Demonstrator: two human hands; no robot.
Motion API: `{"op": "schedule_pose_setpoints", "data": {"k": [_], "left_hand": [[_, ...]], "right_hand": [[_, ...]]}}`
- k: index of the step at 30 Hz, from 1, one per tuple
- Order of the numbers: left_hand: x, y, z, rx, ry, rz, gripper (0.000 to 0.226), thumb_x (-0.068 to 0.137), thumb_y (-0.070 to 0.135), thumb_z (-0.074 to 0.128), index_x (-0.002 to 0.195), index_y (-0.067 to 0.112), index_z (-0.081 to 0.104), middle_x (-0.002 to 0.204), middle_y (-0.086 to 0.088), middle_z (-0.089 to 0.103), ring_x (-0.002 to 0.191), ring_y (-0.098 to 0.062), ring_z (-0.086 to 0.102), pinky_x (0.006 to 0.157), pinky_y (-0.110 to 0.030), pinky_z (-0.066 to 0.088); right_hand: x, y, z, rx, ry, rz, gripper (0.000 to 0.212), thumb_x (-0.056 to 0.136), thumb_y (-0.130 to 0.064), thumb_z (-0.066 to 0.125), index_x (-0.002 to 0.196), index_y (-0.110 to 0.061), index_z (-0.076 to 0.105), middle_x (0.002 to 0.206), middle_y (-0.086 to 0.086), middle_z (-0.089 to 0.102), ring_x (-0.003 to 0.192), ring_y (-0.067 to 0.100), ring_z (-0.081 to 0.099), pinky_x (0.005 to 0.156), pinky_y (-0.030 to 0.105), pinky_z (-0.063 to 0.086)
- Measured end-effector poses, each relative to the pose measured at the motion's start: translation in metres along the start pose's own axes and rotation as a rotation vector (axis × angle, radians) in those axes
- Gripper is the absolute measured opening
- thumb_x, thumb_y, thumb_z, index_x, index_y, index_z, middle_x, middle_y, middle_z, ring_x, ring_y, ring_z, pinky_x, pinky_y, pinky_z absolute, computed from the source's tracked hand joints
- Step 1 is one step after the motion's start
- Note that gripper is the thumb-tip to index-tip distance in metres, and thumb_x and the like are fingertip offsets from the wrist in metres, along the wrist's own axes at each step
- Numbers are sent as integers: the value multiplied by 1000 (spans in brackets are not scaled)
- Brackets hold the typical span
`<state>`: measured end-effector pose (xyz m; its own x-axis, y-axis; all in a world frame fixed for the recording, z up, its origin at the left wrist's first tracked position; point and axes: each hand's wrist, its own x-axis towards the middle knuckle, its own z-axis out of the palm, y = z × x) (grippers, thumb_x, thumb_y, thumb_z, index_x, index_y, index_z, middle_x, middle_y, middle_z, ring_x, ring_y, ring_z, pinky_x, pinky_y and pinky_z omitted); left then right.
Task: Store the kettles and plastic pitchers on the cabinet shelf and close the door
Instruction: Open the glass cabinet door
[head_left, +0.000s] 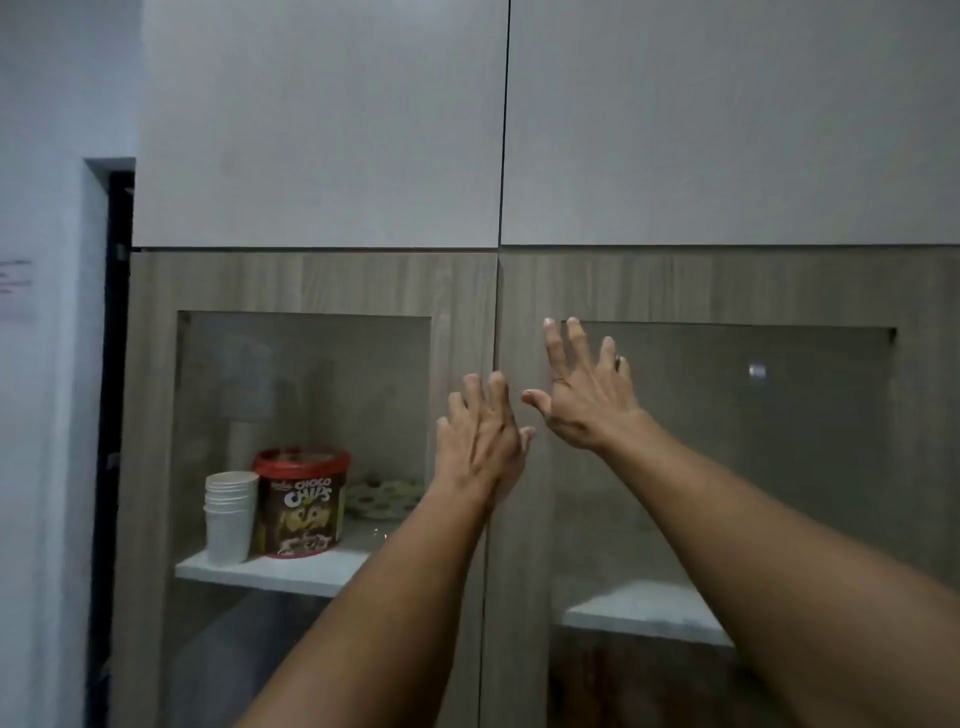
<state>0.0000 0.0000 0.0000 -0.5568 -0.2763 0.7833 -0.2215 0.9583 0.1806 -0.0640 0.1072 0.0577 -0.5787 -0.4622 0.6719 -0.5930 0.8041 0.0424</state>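
Both hands, empty with fingers spread: left hand and right hand lie flat by the centre seam of the wood-grain, glass-panelled cabinet doors. No kettles or pitchers visible. Press evenly beside the seam until flush.

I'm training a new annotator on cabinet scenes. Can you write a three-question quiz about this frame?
1. True or false: the left hand is holding a kettle.
2. Multiple choice: what stands directly beside the red-lidded Choco Chips tub behind the glass of the left door? A) a stack of white cups B) a plastic pitcher C) a folded towel
3. Short answer: where are the two hands placed in relation to the seam between the two glass-fronted doors?

Key:
1. False; both hands are open and hold nothing.
2. A, the stack of white cups.
3. The left hand lies at the seam; the right hand is spread over the right door, just right of it.
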Motion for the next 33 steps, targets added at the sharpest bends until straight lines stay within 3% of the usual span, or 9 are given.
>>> {"op": "schedule_pose_setpoints", "data": {"k": [3,8,14,16,20,25,27,30,33], "left_hand": [[34,-2,32,-103,-5,-57,55,91,45,59,127,15,31,121,-11,37,101,-25,47,84,-39,49],[88,-18,71,-247,-41,-201,70,74,33,82,123,16,34,119,-5,36,99,-19,41,86,-33,46],[97,-33,68,-291,-47,-167,78,65,37,87,119,16,36,113,-3,38,94,-15,41,80,-28,41],[92,-34,65,-290,-46,-133,70,71,37,83,118,16,36,113,-3,40,89,-13,40,76,-26,38],[83,-32,53,-382,-75,-159,75,72,42,82,124,15,35,121,-5,42,102,-18,47,85,-30,44],[50,-18,26,-572,-163,-261,79,82,48,71,138,9,31,139,-13,45,126,-32,49,101,-42,45],[22,-6,20,-618,-235,-297,69,88,45,65,136,9,32,134,-16,53,122,-34,55,97,-41,48],[-23,11,4,-642,-120,-316,52,90,44,61,123,12,38,111,-8,64,103,-27,64,78,-34,52],[-61,32,-33,-658,-45,-247,35,92,39,61,105,18,37,83,7,54,75,-11,55,54,-18,39]], "right_hand": [[49,3,13,-51,71,-25,91,93,-58,50,157,-20,-3,161,12,7,135,43,31,104,54,35],[122,4,25,-55,132,-34,109,81,-55,69,156,-18,1,151,10,15,121,38,39,95,49,44],[154,-12,9,-6,84,0,142,57,-63,83,157,-27,-11,165,2,-15,137,41,40,104,50,46],[153,-12,0,-32,75,16,139,58,-59,86,157,-25,-5,166,3,-8,137,40,42,105,49,42],[156,-16,-31,53,107,19,106,57,-50,90,141,-14,37,142,8,41,125,35,51,98,43,45],[127,-27,-56,173,175,1,99,58,-51,89,135,-12,39,137,8,43,123,34,52,99,42,46],[110,-27,-67,229,223,3,101,60,-61,83,137,-15,37,138,6,41,120,33,53,96,43,49],[78,-32,-94,251,312,15,99,63,-68,76,136,-14,38,136,6,42,116,33,56,90,43,50],[36,-37,-129,253,372,46,93,65,-65,75,132,-12,39,133,6,44,114,32,56,88,39,47]]}}
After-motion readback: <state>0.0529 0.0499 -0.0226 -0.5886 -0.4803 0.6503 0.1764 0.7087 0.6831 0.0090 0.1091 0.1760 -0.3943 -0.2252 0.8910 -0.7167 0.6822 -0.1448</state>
